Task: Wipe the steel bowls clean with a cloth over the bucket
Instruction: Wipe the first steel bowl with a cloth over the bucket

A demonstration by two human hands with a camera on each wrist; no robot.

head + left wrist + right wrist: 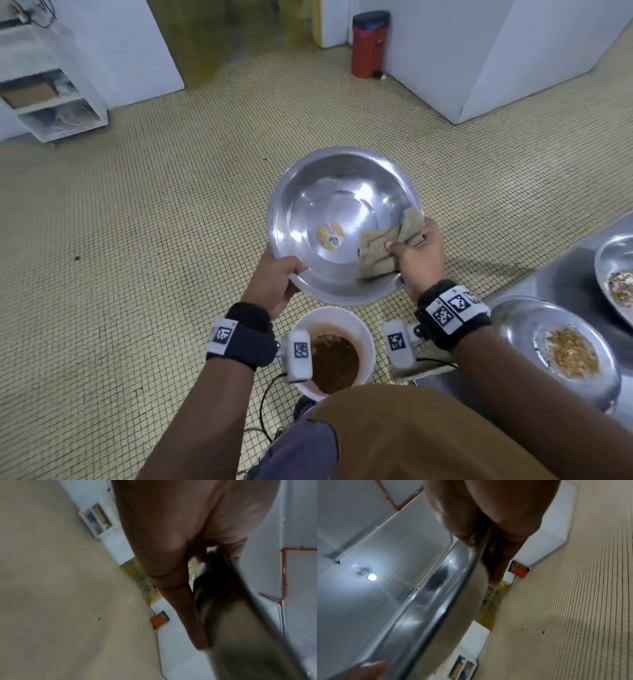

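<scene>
Steel bowl (329,212) rim gripped by left hand (274,286), right hand (416,257).

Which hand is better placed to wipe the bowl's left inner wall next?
Probably the right hand: it already holds the cloth inside the steel bowl. The left hand grips the rim.

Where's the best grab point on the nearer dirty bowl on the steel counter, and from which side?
Probably the rim of the nearer dirty bowl, on its bare left edge, reached from the person's side with the thumb over the lip. The food residue sits in the middle, and the second dirty bowl crowds the far right side.
</scene>
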